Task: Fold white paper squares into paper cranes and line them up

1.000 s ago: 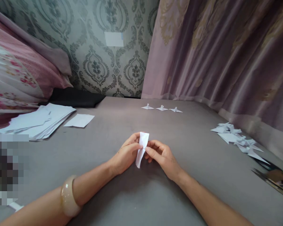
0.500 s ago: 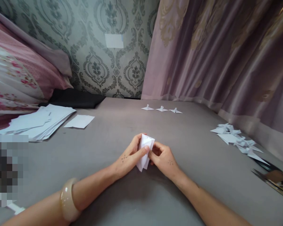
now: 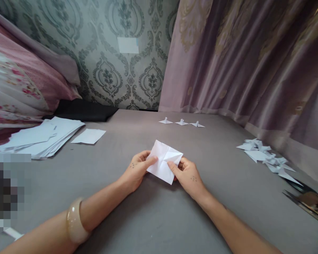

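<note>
A white square of creased paper (image 3: 163, 168) is held up above the grey table, spread fairly flat with fold lines crossing near its middle. My left hand (image 3: 137, 167) grips its left edge, thumb on top and fingers behind. At the right edge, my right hand (image 3: 188, 176) pinches the same paper, its thumb pressing near the centre creases. The fingers under the sheet are mostly hidden. A pale bangle (image 3: 76, 220) circles my left forearm.
Three folded paper cranes (image 3: 181, 122) stand in a row at the back. More folded paper pieces (image 3: 265, 155) lie heaped at the right, near scissors (image 3: 304, 203). A paper stack (image 3: 50, 137) and a single sheet (image 3: 90, 136) lie at the left. Curtains (image 3: 228, 63) hang behind.
The paper was folded into a narrow upright shape and is now opened out into a flat square. My left hand has moved slightly left, and the hands are farther apart.
</note>
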Demonstrator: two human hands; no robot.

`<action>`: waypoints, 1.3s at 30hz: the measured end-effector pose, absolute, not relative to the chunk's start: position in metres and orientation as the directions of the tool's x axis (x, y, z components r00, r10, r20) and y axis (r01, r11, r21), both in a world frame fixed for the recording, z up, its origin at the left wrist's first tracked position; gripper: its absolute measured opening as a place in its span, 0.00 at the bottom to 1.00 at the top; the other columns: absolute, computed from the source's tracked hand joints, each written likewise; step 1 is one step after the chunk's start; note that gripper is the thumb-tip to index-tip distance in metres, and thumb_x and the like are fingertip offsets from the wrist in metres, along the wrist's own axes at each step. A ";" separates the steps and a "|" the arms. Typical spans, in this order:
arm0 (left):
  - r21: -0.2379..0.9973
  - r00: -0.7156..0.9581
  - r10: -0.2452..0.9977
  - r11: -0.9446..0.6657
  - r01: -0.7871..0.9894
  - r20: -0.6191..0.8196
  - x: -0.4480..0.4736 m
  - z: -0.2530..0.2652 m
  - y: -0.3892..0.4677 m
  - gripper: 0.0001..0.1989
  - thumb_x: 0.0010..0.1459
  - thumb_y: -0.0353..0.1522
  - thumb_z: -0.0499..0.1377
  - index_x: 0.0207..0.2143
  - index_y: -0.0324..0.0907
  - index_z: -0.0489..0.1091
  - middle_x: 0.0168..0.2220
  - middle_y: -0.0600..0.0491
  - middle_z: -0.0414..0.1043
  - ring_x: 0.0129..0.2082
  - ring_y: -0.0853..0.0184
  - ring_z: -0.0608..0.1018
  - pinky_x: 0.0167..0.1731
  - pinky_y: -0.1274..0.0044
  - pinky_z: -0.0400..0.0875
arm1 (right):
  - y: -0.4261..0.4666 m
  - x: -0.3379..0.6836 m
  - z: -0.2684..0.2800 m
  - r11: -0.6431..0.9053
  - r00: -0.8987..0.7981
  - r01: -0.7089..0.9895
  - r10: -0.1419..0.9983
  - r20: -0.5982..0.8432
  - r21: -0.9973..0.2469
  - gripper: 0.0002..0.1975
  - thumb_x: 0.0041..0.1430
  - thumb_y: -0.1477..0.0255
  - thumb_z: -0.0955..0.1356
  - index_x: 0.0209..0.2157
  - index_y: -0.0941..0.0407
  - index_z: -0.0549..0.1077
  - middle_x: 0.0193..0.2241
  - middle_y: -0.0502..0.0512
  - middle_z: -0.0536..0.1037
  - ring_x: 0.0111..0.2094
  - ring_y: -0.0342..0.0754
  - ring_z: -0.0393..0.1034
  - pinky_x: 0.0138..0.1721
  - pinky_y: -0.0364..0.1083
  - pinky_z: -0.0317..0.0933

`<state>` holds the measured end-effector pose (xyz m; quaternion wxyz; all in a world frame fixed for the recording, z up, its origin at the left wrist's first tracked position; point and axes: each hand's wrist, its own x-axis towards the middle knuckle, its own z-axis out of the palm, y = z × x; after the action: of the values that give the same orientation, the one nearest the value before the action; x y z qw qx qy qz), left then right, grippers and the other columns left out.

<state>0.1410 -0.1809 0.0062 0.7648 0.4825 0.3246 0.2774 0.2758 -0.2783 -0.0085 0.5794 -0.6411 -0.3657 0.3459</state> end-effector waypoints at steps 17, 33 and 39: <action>0.965 0.462 0.885 -0.063 0.254 -0.064 0.133 -0.009 -0.165 0.22 0.52 0.37 0.57 0.49 0.40 0.60 0.24 0.58 0.72 0.17 0.73 0.70 0.19 0.81 0.64 | -0.267 0.303 -0.022 -0.062 0.570 0.475 0.782 0.253 -0.878 0.12 0.55 0.70 0.65 0.42 0.54 0.64 0.39 0.55 0.74 0.34 0.46 0.70 0.35 0.45 0.63; 0.801 0.596 0.795 -0.428 0.418 0.114 0.130 -0.007 -0.170 0.33 0.47 0.38 0.61 0.55 0.41 0.57 0.44 0.46 0.66 0.38 0.62 0.73 0.40 0.69 0.70 | -0.285 0.285 -0.006 -0.046 0.136 0.937 0.961 0.242 -0.347 0.14 0.62 0.71 0.61 0.48 0.51 0.71 0.44 0.56 0.69 0.44 0.50 0.62 0.46 0.49 0.60; 0.373 0.743 0.526 -0.842 0.389 0.414 0.125 -0.013 -0.170 0.29 0.45 0.23 0.55 0.53 0.45 0.63 0.61 0.43 0.48 0.59 0.49 0.55 0.54 0.57 0.57 | -0.286 0.286 -0.008 -0.066 0.171 0.925 0.952 0.255 -0.375 0.13 0.61 0.72 0.62 0.46 0.53 0.72 0.43 0.57 0.70 0.45 0.51 0.62 0.45 0.49 0.62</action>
<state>0.1250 -0.1700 -0.0130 0.1323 0.9241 0.2476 0.2593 0.2856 -0.2858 -0.0082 0.2315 -0.7295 -0.6430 0.0293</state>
